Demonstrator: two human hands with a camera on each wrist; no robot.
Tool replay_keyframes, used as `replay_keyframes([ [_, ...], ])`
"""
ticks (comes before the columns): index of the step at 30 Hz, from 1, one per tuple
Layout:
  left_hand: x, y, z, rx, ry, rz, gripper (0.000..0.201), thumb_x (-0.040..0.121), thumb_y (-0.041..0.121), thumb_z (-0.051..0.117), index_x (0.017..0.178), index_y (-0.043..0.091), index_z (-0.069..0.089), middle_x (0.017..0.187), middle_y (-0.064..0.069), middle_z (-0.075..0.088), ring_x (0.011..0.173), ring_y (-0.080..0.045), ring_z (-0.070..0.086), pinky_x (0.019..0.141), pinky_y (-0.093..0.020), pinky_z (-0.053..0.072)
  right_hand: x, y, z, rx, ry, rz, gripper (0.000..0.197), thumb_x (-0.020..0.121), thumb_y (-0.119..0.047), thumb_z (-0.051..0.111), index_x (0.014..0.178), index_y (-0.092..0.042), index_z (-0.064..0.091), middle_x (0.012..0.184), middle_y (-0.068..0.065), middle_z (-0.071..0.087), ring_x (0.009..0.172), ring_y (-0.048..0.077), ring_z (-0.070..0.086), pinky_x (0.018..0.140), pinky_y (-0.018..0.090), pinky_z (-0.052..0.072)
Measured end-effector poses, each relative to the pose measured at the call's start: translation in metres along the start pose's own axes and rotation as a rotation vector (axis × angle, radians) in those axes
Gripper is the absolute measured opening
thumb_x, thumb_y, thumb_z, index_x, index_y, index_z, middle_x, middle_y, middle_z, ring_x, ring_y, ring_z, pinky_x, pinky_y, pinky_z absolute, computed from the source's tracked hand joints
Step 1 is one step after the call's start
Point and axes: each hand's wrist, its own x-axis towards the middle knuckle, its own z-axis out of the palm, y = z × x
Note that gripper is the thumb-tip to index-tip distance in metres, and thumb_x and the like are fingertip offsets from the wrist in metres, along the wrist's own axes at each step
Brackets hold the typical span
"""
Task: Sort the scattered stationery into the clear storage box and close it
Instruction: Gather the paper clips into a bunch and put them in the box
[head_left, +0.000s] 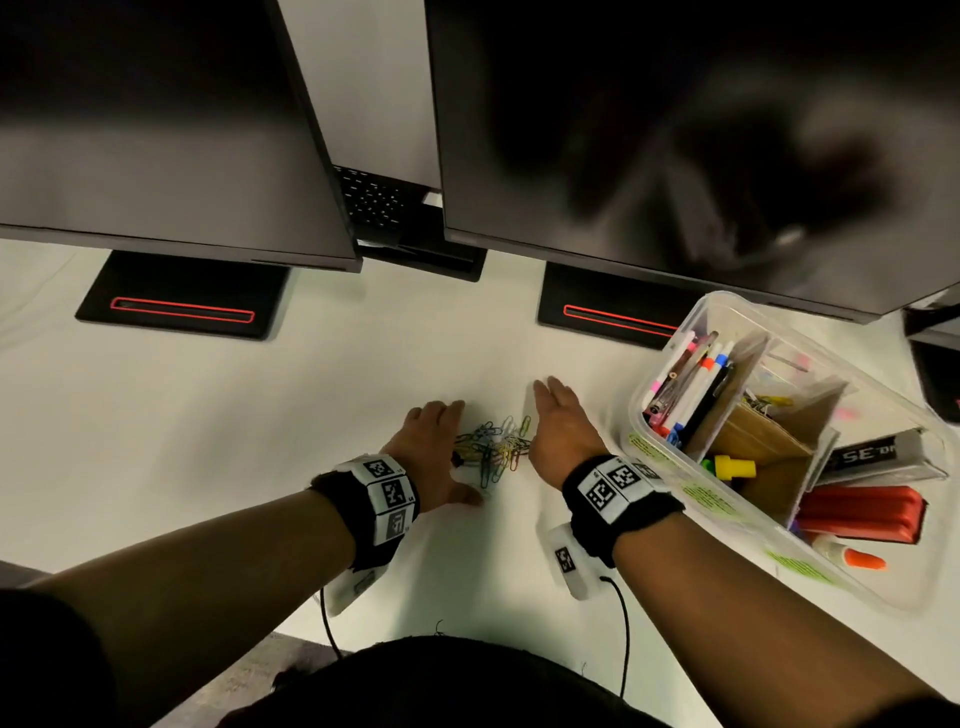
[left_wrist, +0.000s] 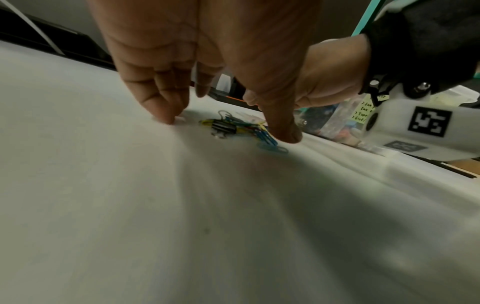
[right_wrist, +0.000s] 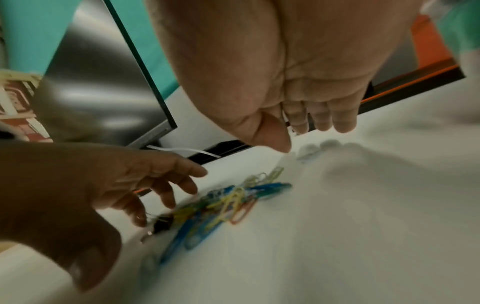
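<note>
A small heap of coloured paper clips (head_left: 496, 446) (left_wrist: 244, 128) (right_wrist: 228, 203) lies on the white desk, with a black binder clip (left_wrist: 223, 128) (right_wrist: 163, 223) in it. My left hand (head_left: 436, 457) (left_wrist: 221, 123) stands at the heap's left side, fingers straight, fingertips on the desk. My right hand (head_left: 558, 431) (right_wrist: 298, 135) stands at the heap's right side, fingers straight and together. Neither hand holds anything. The clear storage box (head_left: 654, 452) sits open at the right, holding pens (head_left: 691, 384), cardboard dividers and other stationery.
Two dark monitors (head_left: 156, 130) (head_left: 675, 130) on black stands (head_left: 182, 301) rise behind the hands. An orange-capped glue bottle (head_left: 852, 556) and a red item (head_left: 862, 512) lie in the box's near end. The desk's front edge runs close to my body.
</note>
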Motion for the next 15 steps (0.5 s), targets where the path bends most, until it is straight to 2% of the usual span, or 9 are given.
replay_keyframes([
  [2,0.003,0.007,0.003,0.022,-0.022,-0.039,0.126,0.057,0.06,0.077,0.148,0.013,0.004,0.147,-0.009,0.02,0.135,-0.029,0.026,0.112,-0.039,0.032,-0.002,0.0,0.004,-0.033,-0.08,0.002,0.077,0.089,-0.001,0.045,0.151,-0.009,-0.001,0.159,0.009,-0.008,0.148,0.025,-0.005,0.121,0.031,0.004],
  [4,0.008,0.013,0.006,0.027,-0.036,-0.051,0.124,0.058,0.055,0.079,0.148,0.011,0.006,0.146,-0.009,0.02,0.134,-0.029,0.029,0.111,-0.039,0.035,-0.005,-0.001,0.012,-0.094,-0.119,-0.059,0.081,0.089,-0.012,0.051,0.151,-0.008,-0.001,0.159,0.01,-0.01,0.147,0.027,-0.007,0.121,0.032,0.003],
  [7,0.015,0.019,0.009,-0.046,-0.009,-0.041,0.104,0.064,0.046,0.08,0.143,0.011,0.023,0.139,-0.01,0.029,0.127,-0.028,0.038,0.107,-0.037,0.039,-0.007,0.0,0.023,-0.157,-0.133,-0.153,0.086,0.086,-0.027,0.059,0.15,-0.006,0.005,0.159,0.012,-0.005,0.147,0.029,-0.005,0.122,0.035,0.003],
  [11,0.019,0.016,0.007,-0.118,0.048,-0.001,0.069,0.073,0.035,0.075,0.131,0.013,0.044,0.127,-0.009,0.042,0.116,-0.026,0.05,0.099,-0.033,0.044,-0.012,0.003,0.028,-0.139,-0.086,-0.249,0.071,0.087,-0.021,0.057,0.148,-0.007,0.022,0.158,0.012,0.01,0.147,0.025,0.006,0.119,0.026,0.003],
  [13,0.017,0.011,0.005,-0.112,0.059,0.004,0.07,0.073,0.035,0.075,0.132,0.015,0.043,0.128,-0.007,0.042,0.118,-0.026,0.048,0.099,-0.033,0.043,-0.013,0.008,0.025,-0.095,0.021,-0.211,0.069,0.086,-0.029,0.062,0.145,-0.014,0.032,0.156,0.009,0.019,0.144,0.026,0.018,0.117,0.029,0.015],
  [15,0.015,0.008,0.004,-0.079,0.05,-0.023,0.085,0.066,0.042,0.079,0.136,0.018,0.037,0.133,-0.006,0.037,0.124,-0.026,0.04,0.103,-0.037,0.042,-0.014,0.01,0.021,-0.121,0.069,-0.096,0.084,0.075,-0.043,0.072,0.145,-0.022,0.029,0.154,0.005,0.021,0.138,0.03,0.023,0.112,0.038,0.029],
])
